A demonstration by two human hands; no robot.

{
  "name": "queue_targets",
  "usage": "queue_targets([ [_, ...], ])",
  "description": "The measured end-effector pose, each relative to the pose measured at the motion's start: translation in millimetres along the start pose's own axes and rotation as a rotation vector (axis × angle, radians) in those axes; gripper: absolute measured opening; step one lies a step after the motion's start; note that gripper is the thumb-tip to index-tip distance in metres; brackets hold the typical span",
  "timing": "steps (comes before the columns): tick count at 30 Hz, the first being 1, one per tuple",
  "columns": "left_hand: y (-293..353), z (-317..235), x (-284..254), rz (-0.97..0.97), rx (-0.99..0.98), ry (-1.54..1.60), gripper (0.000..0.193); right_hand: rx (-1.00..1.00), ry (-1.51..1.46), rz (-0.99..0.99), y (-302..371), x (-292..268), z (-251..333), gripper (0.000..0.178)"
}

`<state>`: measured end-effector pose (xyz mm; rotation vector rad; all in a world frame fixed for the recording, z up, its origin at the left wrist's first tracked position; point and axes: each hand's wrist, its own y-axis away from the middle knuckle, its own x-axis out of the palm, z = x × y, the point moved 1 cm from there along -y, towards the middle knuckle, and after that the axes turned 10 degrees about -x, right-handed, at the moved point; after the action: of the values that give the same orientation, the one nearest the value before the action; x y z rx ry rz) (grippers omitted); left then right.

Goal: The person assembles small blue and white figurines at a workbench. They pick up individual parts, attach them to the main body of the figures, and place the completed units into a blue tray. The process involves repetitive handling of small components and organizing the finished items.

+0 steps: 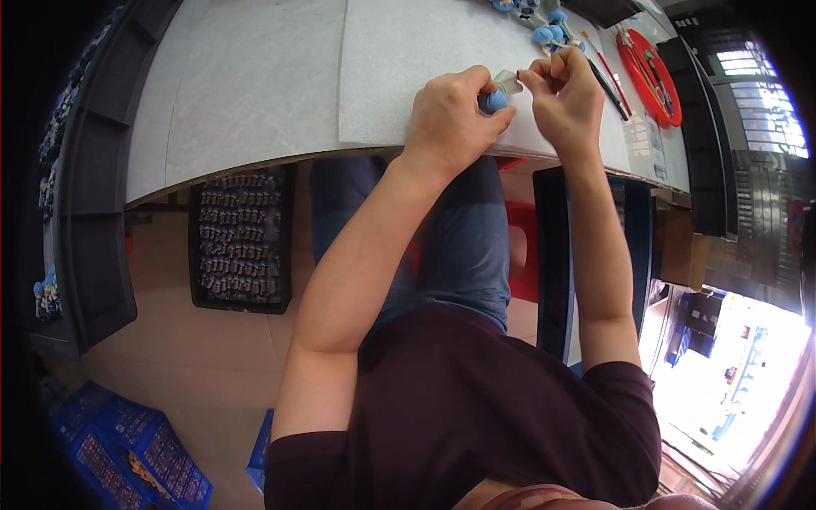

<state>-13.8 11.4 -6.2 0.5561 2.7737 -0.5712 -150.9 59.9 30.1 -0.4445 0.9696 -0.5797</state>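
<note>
Over the near edge of the worktable, my left hand [452, 117] is closed around a small figurine [495, 102] with a round blue part and a pale grey flared end. Its fingers cover much of the piece. My right hand [568, 109] is just to the right, thumb and fingertips pinched together beside the grey end. A tiny dark red spot shows at those fingertips; I cannot make out what they hold. Beyond my right hand lies a cluster of blue and grey figurines [548, 32].
A pale foam sheet [382, 85] covers part of the table. At right are a thin red brush [614, 85] and a red tray [629, 64] with slim tools. Black crates [93, 195] flank the table; another crate [195, 280] with rows of small pieces stands below. Blue crates [161, 425] sit lower left.
</note>
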Motion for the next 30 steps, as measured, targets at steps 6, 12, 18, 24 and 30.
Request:
queue_targets([
  [6, 4, 3, 4, 0.002, 0.010, 0.022, 0.028, 0.014, -0.029, 0.018, 0, 1, 2, 0.024],
  [12, 3, 3, 4, -0.014, 0.023, 0.012, 0.028, 0.034, -0.032, 0.080, 3, 5, 1, 0.030],
  [18, 4, 2, 3, -0.003, -0.004, 0.015, 0.029, -0.079, -0.071, 0.008, 8, 7, 9, 0.021],
  [24, 4, 3, 3, -0.010, -0.004, 0.018, 0.029, -0.072, -0.012, 0.064, 7, 6, 10, 0.026],
  [30, 1, 5, 1, 0.035, -0.046, 0.060, 0.027, -0.130, 0.151, -0.009, -9, -7, 9, 0.025],
])
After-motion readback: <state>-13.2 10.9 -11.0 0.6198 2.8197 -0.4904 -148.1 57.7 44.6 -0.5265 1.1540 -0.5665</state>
